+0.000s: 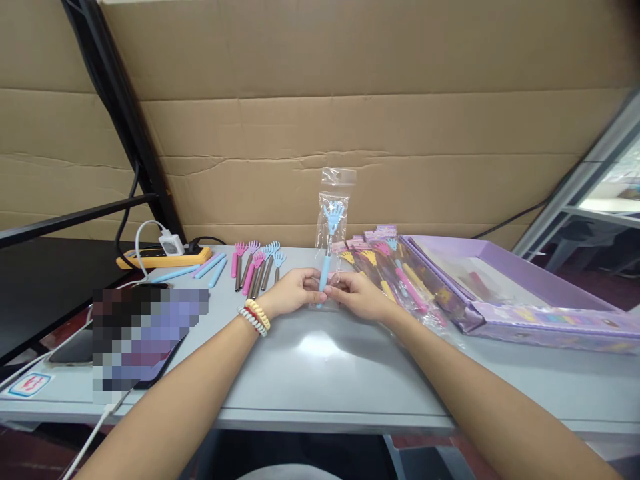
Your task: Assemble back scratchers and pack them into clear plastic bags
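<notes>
A light blue back scratcher (325,268) with a hand-shaped head stands upright inside a clear plastic bag (339,179). My left hand (295,291) and my right hand (357,295) pinch the bagged back scratcher from both sides near the bottom of its handle. To the left lie several loose scratcher heads (257,260) in pink, purple and blue with metal rods, beside separate handle tubes (217,273). Right of my hands, several bagged back scratchers (411,288) in yellow, pink and blue lie in an overlapping pile, partly behind my right forearm.
An open purple box (540,325) sits at the right of the grey table (350,373). At the left are a yellow power strip (203,257) with a white charger (171,243), cables and a pixelated device (150,340). Cardboard (350,127) stands behind.
</notes>
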`<state>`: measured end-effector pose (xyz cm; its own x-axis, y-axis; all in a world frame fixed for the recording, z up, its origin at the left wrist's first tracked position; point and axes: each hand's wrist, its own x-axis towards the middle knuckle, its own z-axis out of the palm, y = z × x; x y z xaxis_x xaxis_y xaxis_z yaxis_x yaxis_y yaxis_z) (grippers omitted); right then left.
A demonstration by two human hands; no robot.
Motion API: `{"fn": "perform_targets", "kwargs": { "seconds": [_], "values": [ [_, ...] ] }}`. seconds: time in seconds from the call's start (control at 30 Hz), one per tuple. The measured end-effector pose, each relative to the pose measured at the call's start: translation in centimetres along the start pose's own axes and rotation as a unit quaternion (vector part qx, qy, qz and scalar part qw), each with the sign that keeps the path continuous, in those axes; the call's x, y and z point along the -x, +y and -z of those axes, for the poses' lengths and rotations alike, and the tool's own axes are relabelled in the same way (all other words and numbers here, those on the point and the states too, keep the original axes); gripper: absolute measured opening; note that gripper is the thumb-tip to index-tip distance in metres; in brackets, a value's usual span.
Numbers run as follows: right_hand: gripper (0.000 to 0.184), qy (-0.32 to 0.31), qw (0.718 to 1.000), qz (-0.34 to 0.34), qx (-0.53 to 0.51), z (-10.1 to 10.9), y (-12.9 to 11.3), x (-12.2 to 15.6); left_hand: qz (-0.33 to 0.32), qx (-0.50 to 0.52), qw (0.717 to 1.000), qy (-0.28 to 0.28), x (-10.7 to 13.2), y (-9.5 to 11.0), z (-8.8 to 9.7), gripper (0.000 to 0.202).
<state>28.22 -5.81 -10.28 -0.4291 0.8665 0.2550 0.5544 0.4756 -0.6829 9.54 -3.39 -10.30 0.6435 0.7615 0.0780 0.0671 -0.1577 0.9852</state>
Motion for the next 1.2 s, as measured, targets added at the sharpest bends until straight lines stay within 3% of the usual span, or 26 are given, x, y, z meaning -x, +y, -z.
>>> {"fn": "perform_targets", "kwargs": {
  "seconds": [0.17, 0.33, 0.53, 0.67, 0.77, 0.97, 1.1, 1.2],
  "values": [
    [0.033, -0.006, 1.0, 0.004, 0.023, 0.0, -0.1, -0.1, -0.008, -0.063, 0.998, 0.013, 0.0, 0.2, -0.1, 0.035],
    [0.034, -0.011, 1.0, -0.014, 0.019, 0.0, -0.2, 0.0, 0.035, -0.127, 0.991, -0.026, 0.4, 0.8, 0.0, 0.027],
    [0.029, -0.092, 0.991, -0.095, 0.014, 0.1, -0.5, 0.1, 0.074, -0.286, 0.952, -0.076, 0.7, 1.3, 0.5, 0.04],
    [0.027, -0.145, 0.985, -0.09, 0.016, 0.3, -0.5, 0.1, 0.103, -0.362, 0.922, -0.092, 1.0, 1.6, 0.5, 0.047],
    [0.027, -0.155, 0.985, -0.078, 0.017, 0.3, -0.3, 0.1, 0.112, -0.368, 0.918, -0.099, 1.2, 1.8, 0.4, 0.047],
    [0.026, -0.16, 0.982, -0.074, 0.066, 0.3, -0.2, 0.1, 0.105, -0.382, 0.914, -0.09, 1.3, 1.7, 0.2, 0.042],
    [0.027, -0.169, 0.977, -0.079, 0.101, 0.4, -0.5, 0.2, 0.064, -0.419, 0.902, -0.079, 1.4, 1.7, 0.3, 0.044],
    [0.027, -0.178, 0.975, -0.072, 0.115, 0.5, -0.8, 0.3, 0.042, -0.443, 0.896, -0.005, 1.4, 2.0, 1.0, 0.045]
  ]
}}
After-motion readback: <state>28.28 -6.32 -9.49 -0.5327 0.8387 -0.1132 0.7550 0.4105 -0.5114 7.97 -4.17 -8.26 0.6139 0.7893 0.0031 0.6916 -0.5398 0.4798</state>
